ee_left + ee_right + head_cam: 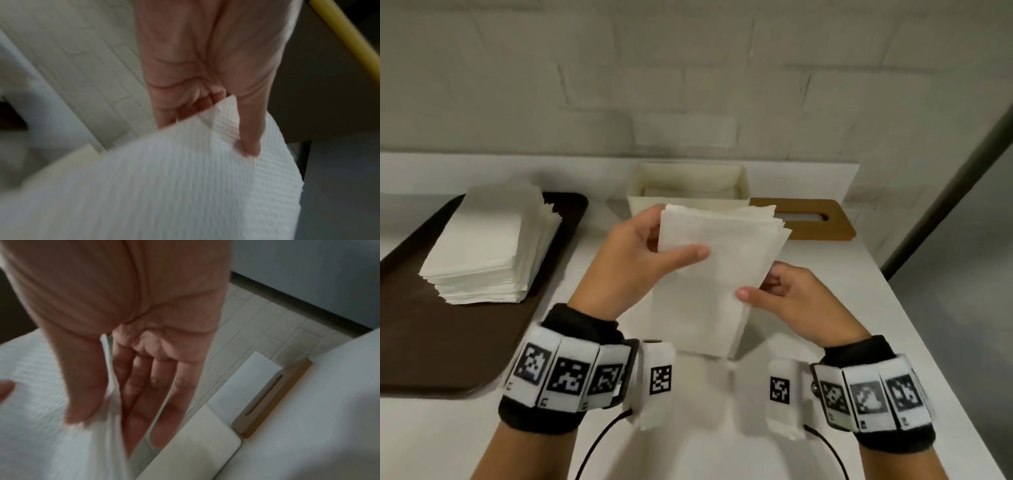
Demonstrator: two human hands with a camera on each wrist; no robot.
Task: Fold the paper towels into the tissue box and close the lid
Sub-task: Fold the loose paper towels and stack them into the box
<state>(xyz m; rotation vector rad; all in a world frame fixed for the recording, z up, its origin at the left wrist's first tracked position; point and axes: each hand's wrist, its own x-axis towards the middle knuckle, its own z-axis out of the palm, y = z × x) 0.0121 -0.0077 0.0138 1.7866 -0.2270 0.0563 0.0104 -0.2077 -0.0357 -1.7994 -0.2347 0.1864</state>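
The left hand [633, 253] pinched the upper left corner of a bundle of paper towels [715, 274], thumb across the front sheet and fingers [191, 108] curled behind. The right hand [787, 294] gripped the bundle's right edge lower down, thumb in front and fingers [144, 402] spread behind, with some sheets slipped between them. Held at two opposite points, the limp bundle stood nearly upright with its lower edge at or just above the white table [722, 428], probably so its edges could be squared before folding.

The open tissue box [688, 192] stood just behind the bundle, with some white paper seemingly already inside. Its wooden slotted lid [808, 219] lay flat just right of the box, off so the opening stayed free. Left of the box, the remaining stack of paper towels [489, 246] rested on a dark brown tray [421, 325], near the left hand.
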